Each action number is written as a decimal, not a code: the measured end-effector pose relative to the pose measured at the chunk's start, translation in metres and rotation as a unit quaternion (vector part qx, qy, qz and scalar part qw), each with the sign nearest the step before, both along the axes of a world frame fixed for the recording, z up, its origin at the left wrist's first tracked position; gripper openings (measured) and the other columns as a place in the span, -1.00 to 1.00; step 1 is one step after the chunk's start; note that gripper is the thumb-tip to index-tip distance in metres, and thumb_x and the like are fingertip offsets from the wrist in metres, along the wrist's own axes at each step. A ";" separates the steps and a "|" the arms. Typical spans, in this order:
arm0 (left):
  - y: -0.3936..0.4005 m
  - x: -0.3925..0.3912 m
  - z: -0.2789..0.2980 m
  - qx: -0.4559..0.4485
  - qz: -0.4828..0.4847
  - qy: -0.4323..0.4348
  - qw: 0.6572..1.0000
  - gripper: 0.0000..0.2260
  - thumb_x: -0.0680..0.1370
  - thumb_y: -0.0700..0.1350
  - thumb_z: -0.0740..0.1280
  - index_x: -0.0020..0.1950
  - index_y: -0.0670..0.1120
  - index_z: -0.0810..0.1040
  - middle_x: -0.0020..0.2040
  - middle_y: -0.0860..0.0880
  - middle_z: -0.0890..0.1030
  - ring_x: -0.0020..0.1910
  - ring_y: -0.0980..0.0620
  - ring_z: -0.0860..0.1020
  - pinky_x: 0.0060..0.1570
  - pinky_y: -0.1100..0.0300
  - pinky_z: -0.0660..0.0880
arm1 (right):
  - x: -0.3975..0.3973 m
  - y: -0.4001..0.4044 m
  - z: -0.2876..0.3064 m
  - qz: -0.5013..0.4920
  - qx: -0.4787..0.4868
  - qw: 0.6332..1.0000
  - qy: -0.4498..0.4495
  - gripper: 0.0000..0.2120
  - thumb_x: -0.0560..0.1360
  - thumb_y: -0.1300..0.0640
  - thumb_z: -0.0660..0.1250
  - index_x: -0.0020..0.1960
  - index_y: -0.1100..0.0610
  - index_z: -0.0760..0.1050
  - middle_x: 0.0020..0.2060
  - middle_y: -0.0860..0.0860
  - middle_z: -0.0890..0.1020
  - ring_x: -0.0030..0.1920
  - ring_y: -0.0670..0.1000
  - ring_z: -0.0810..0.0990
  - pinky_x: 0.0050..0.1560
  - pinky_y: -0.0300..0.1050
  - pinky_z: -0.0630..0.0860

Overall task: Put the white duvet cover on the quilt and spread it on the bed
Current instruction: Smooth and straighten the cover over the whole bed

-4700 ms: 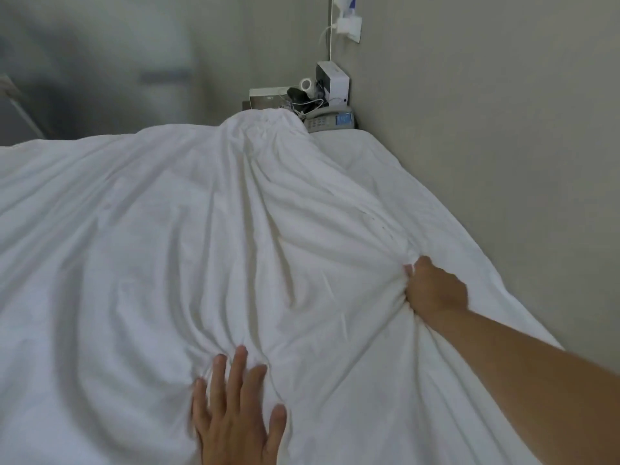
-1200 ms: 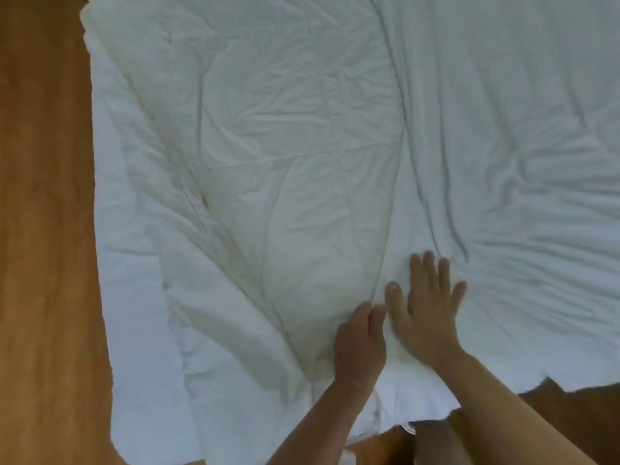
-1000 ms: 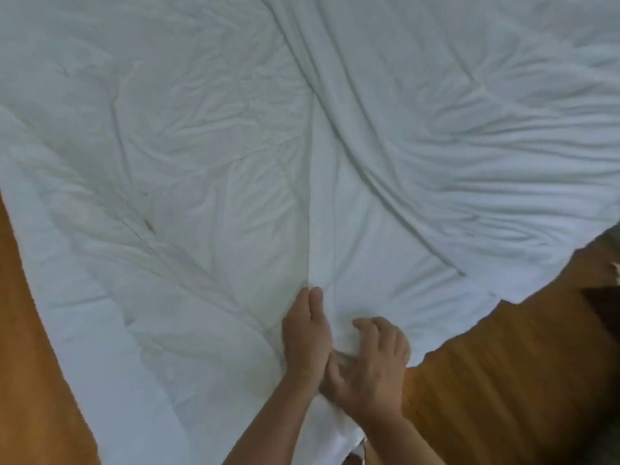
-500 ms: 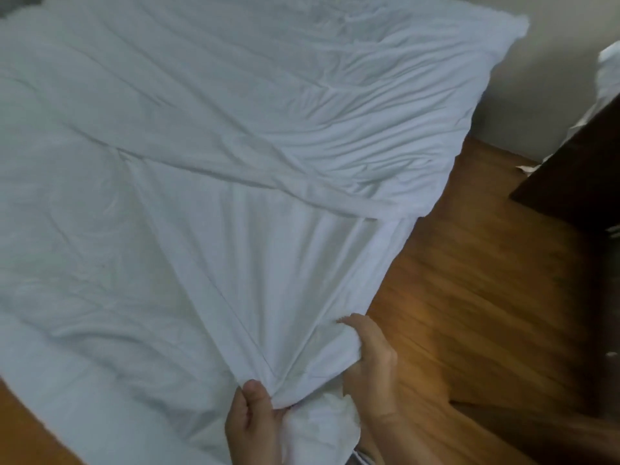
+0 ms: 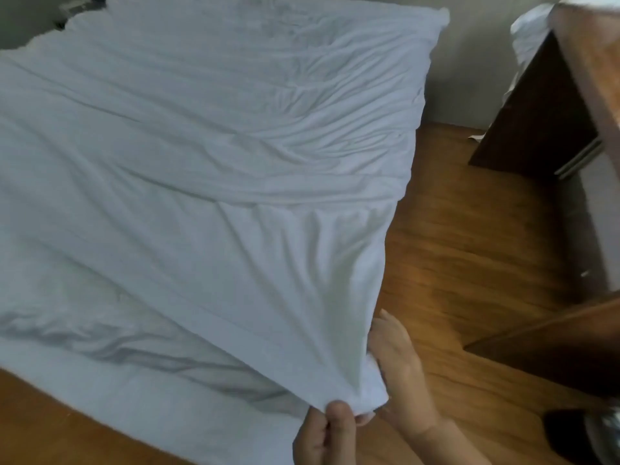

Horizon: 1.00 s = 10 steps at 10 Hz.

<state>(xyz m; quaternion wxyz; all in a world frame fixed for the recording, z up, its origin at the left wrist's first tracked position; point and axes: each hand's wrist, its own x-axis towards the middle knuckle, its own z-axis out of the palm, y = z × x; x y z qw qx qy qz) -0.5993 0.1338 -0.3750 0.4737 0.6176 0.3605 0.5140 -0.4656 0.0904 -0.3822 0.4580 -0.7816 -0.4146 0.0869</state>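
Two bare hands meet at the near corner of the white cotton duvet cover (image 5: 214, 169), which lies rumpled across the bed (image 5: 141, 391) and fills most of the head view. The left hand (image 5: 323, 434), low in the picture, pinches the tip of that corner between thumb and curled fingers and lifts it, so that folds fan out from the pinch toward the middle of the cloth. The right hand (image 5: 399, 374) is just beside it on the right, its fingers tucked under and around a bunched wad of white fabric at the same corner; whether that wad is the quilt inside or only the cover cannot be told. The cover's right edge hangs over the side of the bed, above the brown wooden plank floor (image 5: 463, 250). A dark brown wooden cabinet (image 5: 543, 112) stands at upper right, near the grey wall (image 5: 466, 62), with some white cloth (image 5: 526, 31) behind its top. A second dark wooden edge (image 5: 553, 344) juts in at right, well apart from the hands. A dark rounded object (image 5: 583, 434) at the lower right corner is too blurred to identify. No writing can be read.
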 end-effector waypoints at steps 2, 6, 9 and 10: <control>0.060 0.003 0.036 -0.017 -0.290 0.125 0.949 -0.77 0.68 0.06 0.23 0.23 0.06 0.63 0.12 0.24 0.64 0.20 0.23 0.56 0.19 0.31 0.46 | 0.006 0.010 -0.002 -0.227 -0.002 0.962 0.153 -0.70 0.42 0.45 0.29 -0.14 0.04 0.52 -0.26 -0.05 0.63 -0.27 -0.09 0.58 -0.35 -0.23 0.49; 0.115 -0.003 -0.039 0.371 -0.223 0.312 0.846 -0.43 0.33 -0.26 0.53 0.29 0.02 0.48 -0.03 -0.09 0.57 -0.08 -0.17 0.57 -0.04 -0.06 0.56 | -0.069 -0.033 -0.059 -0.268 -0.158 0.935 0.171 -0.63 0.40 0.45 0.16 -0.08 0.04 0.53 -0.35 -0.11 0.62 -0.33 -0.03 0.58 -0.34 -0.10 0.51; 0.055 -0.119 -0.094 0.443 -0.397 0.418 0.686 -0.34 0.15 0.12 0.51 0.23 0.16 0.43 -0.28 0.22 0.40 -0.37 0.18 0.41 -0.20 0.28 0.30 | -0.098 -0.037 -0.063 -0.339 -0.165 0.919 0.112 -0.43 0.39 0.15 0.38 0.38 0.02 0.33 0.19 -0.10 0.45 0.23 0.03 0.44 0.21 0.04 0.50; 0.056 -0.142 -0.110 0.540 -0.241 0.413 0.693 -0.75 0.40 0.19 0.37 -0.07 0.14 0.37 -0.25 0.16 0.21 -0.36 0.18 0.19 -0.31 0.28 0.17 | -0.070 -0.013 -0.045 -0.265 -0.179 0.943 -0.097 -0.32 0.38 -0.06 0.47 0.44 0.10 0.37 0.25 0.05 0.48 0.27 0.11 0.43 0.26 0.10 0.43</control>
